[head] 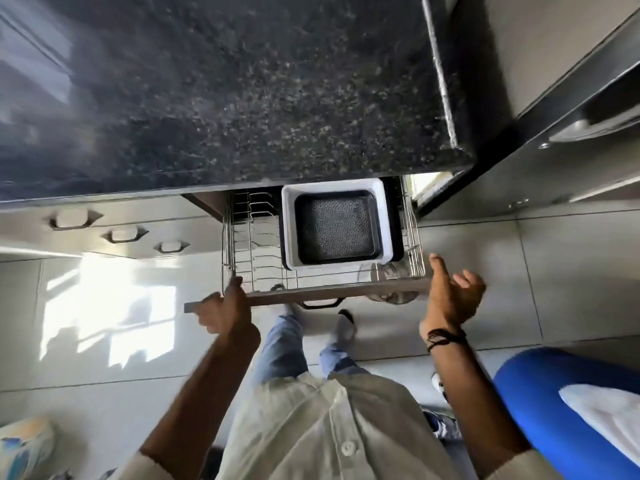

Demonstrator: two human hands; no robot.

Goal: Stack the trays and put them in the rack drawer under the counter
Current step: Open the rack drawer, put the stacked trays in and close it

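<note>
Gripping the front panel of the rack drawer [332,294] at lower centre with the left hand [227,311], fingers curled over its edge, while hovering the right hand [450,296] open and empty just beside the right corner. Pushing evenly from both corners, judging by the set of the hands, keeping the wire frame square on its runners. Resting already stacked in the basket, mid-frame: the trays [334,226], half under the dark tabletop [221,91] above.
</note>
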